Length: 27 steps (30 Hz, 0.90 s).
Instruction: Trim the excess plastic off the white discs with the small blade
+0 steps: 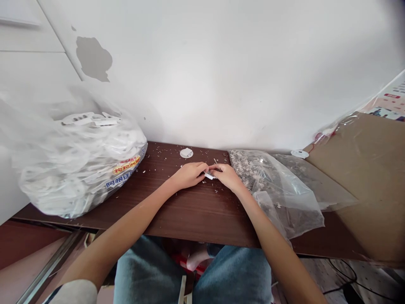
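Note:
Both my hands meet over the middle of the dark brown table. My left hand [190, 175] has its fingers closed on a small white piece [209, 176], partly hidden by the fingers. My right hand [225, 175] pinches a thin stick-like tool [216, 163] that points up and left, its fingers against the same white piece. Just behind the hands lies a round white part [186, 153] with a raised block on it. Small white shavings are scattered around.
On the left stands a big clear bag [79, 169] full of white parts. Clear bags of small greyish bits [253, 169] lie at the right, near a white disc [299, 154] and a cardboard box [363, 181]. A white wall [202, 76] rises behind the table [202, 215].

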Tool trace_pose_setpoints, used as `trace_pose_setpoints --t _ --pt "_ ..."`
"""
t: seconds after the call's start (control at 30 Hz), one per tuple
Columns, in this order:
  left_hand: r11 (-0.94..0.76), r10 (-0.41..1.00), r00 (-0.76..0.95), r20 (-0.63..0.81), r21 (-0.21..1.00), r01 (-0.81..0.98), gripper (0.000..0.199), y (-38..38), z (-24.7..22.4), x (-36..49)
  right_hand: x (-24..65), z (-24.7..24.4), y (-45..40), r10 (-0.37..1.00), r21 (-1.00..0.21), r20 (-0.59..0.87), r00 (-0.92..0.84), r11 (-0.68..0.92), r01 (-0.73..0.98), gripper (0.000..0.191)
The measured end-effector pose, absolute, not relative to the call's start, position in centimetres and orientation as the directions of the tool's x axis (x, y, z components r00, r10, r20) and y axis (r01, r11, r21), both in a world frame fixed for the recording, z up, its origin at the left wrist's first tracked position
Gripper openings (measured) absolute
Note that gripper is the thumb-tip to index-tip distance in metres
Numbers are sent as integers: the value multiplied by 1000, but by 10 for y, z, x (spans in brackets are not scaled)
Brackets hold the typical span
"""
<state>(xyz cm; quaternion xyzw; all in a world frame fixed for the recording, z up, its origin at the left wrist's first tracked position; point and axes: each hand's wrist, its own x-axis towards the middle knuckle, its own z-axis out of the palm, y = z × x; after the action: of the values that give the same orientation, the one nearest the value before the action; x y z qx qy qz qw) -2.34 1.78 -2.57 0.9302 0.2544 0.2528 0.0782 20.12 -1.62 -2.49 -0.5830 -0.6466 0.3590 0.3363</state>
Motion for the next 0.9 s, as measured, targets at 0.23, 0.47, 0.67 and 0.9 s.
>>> trace_pose_setpoints --t 0.23,0.47,0.67,0.9 --pt "-860 509 729 458 261 438 14 22 -28 -25 201 -31 -14 997 -893 9 -71 40 449 29" --pt "-872 490 733 471 248 423 14 21 -26 -26 202 -27 -16 990 -897 3 -144 66 436 33" --pt "-869 495 732 468 274 412 14 22 -26 -26 204 -25 -16 988 -920 -17 -154 44 390 41" --pt "-873 487 699 524 273 404 18 22 -27 -25 205 -31 -13 995 -952 -78 -61 -56 302 32"
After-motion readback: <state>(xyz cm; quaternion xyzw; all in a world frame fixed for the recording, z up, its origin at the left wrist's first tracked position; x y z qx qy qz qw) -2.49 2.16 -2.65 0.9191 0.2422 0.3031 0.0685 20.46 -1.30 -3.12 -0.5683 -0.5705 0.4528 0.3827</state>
